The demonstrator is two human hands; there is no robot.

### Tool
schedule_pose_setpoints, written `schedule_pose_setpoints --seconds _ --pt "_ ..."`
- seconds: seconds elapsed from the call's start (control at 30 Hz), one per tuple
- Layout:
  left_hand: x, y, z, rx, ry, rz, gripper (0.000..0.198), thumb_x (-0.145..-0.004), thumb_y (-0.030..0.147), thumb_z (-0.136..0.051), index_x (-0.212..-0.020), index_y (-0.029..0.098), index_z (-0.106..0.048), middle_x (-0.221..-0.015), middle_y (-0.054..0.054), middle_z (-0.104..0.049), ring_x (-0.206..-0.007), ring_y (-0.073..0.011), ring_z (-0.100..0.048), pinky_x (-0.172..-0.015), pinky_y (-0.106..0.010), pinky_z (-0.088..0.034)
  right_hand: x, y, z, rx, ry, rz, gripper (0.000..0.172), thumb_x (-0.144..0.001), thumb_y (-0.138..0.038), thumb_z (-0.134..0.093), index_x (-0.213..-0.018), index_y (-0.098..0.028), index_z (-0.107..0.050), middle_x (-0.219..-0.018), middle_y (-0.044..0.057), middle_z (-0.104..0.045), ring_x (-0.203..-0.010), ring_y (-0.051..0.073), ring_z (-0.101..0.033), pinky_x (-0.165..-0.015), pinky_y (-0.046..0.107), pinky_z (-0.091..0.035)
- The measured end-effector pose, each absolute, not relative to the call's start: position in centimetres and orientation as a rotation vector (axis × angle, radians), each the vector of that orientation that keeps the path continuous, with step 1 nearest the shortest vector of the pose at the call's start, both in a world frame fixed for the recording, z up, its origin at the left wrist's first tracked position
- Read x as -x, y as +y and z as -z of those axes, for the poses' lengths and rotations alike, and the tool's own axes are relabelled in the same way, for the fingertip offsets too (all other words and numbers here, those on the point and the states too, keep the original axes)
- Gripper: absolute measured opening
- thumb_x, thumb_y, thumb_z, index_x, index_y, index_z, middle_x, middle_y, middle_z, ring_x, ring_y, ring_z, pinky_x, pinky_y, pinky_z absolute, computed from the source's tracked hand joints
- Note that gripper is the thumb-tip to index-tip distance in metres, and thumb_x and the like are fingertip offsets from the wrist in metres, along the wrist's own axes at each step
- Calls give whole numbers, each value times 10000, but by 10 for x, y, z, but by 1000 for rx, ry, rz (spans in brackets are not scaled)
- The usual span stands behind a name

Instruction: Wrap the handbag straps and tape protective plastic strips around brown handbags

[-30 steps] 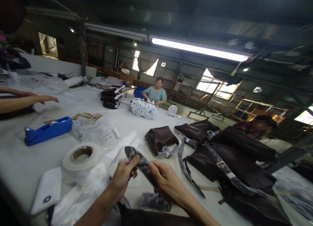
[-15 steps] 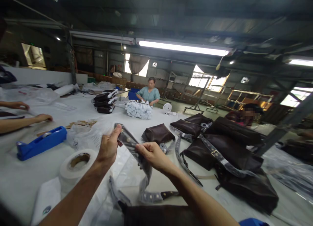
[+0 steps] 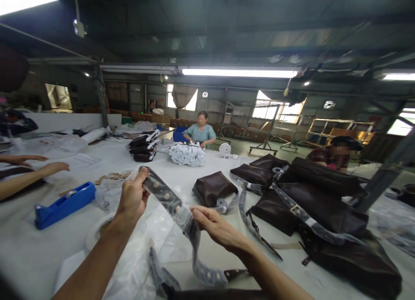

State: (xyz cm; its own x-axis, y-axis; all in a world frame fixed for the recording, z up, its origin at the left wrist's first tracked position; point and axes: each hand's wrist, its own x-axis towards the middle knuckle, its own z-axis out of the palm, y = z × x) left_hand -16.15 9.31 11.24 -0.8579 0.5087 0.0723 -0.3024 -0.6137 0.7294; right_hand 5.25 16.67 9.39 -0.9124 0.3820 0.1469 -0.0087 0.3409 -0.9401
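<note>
Between my hands a dark studded strap (image 3: 165, 192) in clear plastic wrap is drawn out on a slant. My left hand (image 3: 133, 195) pinches its upper end, thumb on top. Further down, my right hand (image 3: 209, 222) grips the bunched plastic around the strap, fingers closed. The strap hangs below in a curve to the table, where its wrapped, studded length ends in a bare dark tip (image 3: 235, 274). At the bottom edge lies part of a dark bag (image 3: 214, 295), mostly cut off by the frame.
Dark brown bags (image 3: 317, 200) are heaped at the right, a smaller one (image 3: 214, 188) nearer the middle. A blue tape dispenser (image 3: 65, 205) and a tape roll (image 3: 97, 233) lie left. White rolled pieces (image 3: 187, 154) stand before a person. Another person's hands (image 3: 39, 172) show far left.
My left hand has moved up and left, my right hand slightly right and down, so more strap shows between them. The plastic is now bunched near my right hand. The view has tilted up.
</note>
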Motion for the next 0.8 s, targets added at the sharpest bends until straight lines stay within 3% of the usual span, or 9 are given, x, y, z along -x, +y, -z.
schedule_pose_setpoints --seconds 0.1,0.23,0.33,0.43,0.53,0.63,0.8 --pt "171 96 -110 -385 1080 -2465 434 -525 423 -864 -651 150 -552 -460 95 -513 -319 -28 -386 -312 -143 -260 -56 166 -70 395 -2217 -1639 494 -836 -669 -495 -766 -180 -516 -687 -41 -416 -632 96 -362 -574 216 -314" --pt "165 98 -94 -511 1040 -2323 497 -539 492 -853 -576 159 -486 -383 107 -406 -320 -19 -322 -320 -139 -238 -48 165 -57 560 -2126 -1548 489 -836 -641 -520 -665 -196 -408 -617 -63 -303 -556 80 -252 -476 218 -183" --pt "153 99 -83 -597 1025 -2153 482 -569 493 -843 -596 149 -505 -408 97 -419 -334 -14 -310 -324 -135 -238 -43 164 -62 572 -2131 -1454 487 -837 -616 -536 -632 -199 -388 -615 -58 -295 -559 82 -253 -475 226 -175" --pt "142 102 -78 -619 1042 -2091 461 -587 485 -835 -627 139 -534 -442 91 -442 -335 -8 -296 -318 -135 -224 -42 162 -72 533 -2113 -1500 491 -818 -628 -554 -634 -189 -437 -617 -54 -324 -563 83 -277 -486 221 -221" --pt "135 104 -82 -638 1064 -2131 455 -613 481 -818 -603 151 -505 -433 89 -441 -325 -12 -304 -315 -137 -233 -36 164 -84 424 -2048 -1636 480 -849 -641 -495 -796 -172 -582 -719 -13 -507 -665 118 -450 -576 225 -363" --pt "131 107 -90 -771 1085 -2077 460 -653 500 -783 -570 161 -483 -392 90 -406 -304 -23 -301 -303 -146 -231 -22 168 -96 303 -2017 -1761 482 -834 -636 -528 -930 -173 -622 -827 22 -613 -758 149 -554 -653 250 -444" --pt "136 109 -108 -746 1114 -2260 459 -636 477 -792 -551 168 -464 -390 101 -379 -279 -16 -269 -277 -147 -171 -2 176 -104 394 -2078 -1849 461 -735 -591 -684 -732 -139 -593 -623 2 -610 -521 93 -522 -514 210 -401"
